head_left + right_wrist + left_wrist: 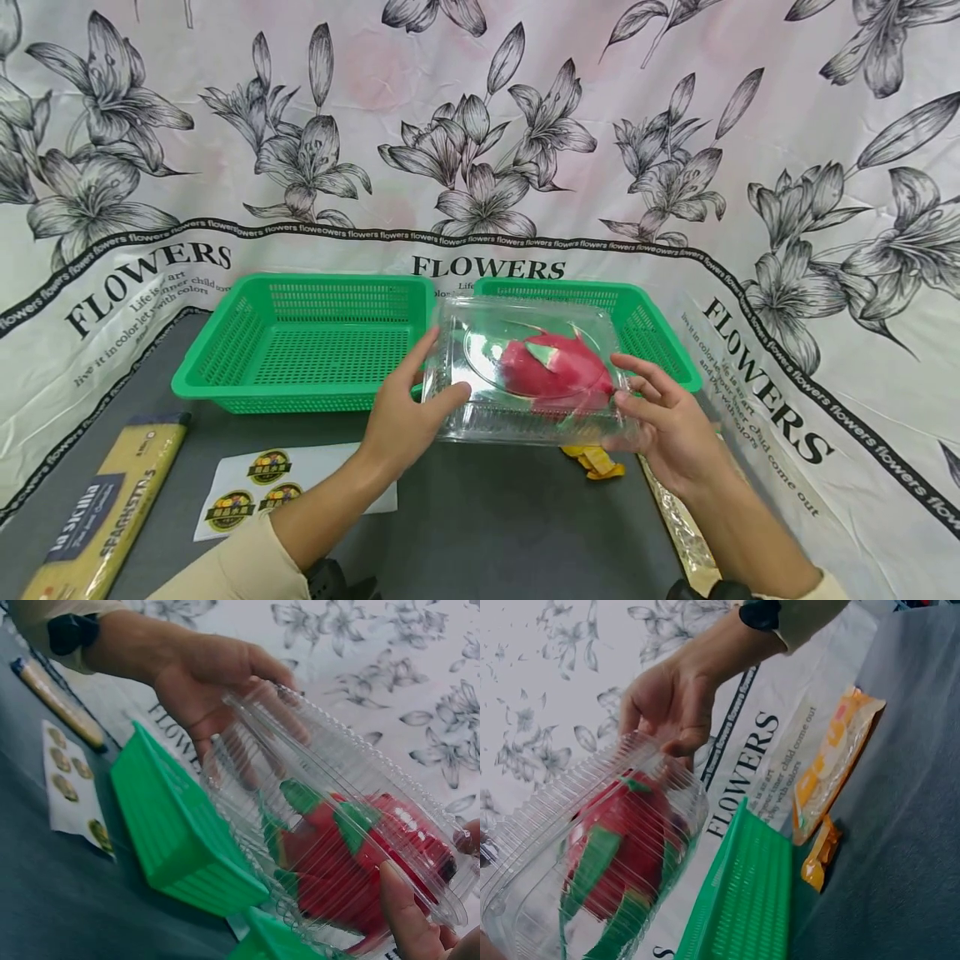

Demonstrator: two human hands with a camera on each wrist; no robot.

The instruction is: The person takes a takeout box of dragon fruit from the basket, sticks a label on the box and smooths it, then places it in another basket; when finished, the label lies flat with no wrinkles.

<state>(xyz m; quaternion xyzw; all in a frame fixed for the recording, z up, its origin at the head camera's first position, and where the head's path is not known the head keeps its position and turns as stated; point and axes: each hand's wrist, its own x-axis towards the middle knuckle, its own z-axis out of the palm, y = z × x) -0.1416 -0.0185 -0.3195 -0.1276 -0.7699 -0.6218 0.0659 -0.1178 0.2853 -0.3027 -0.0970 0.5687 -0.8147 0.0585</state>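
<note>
Left hand [408, 404]: grips the left end of the clear plastic box [457, 421], thumb on the near face, other fingers behind or under it.
Right hand [675, 433]: holds the opposite end between thumb and fingers.
Clear plastic box: lifted between both hands, apart from the table [480, 533], upper face tilted toward the wearer.
Dragon fruit [566, 371]: inside the box, red with green scales, nearer the right hand.
Left green basket [285, 400]: beyond the left hand and to its left.
Right green basket [667, 346]: beyond the right hand, partly behind the box.
Sticker sheet [322, 460]: beside and partly behind the left forearm.
Spaghetti packet [112, 508]: well left of the left hand.
Small yellow packet [596, 462]: on the table, left of the right hand.
Long packet [836, 765]: partly hidden by the right forearm in the head view.
Floral cloth [480, 158]: beyond both hands.
</note>
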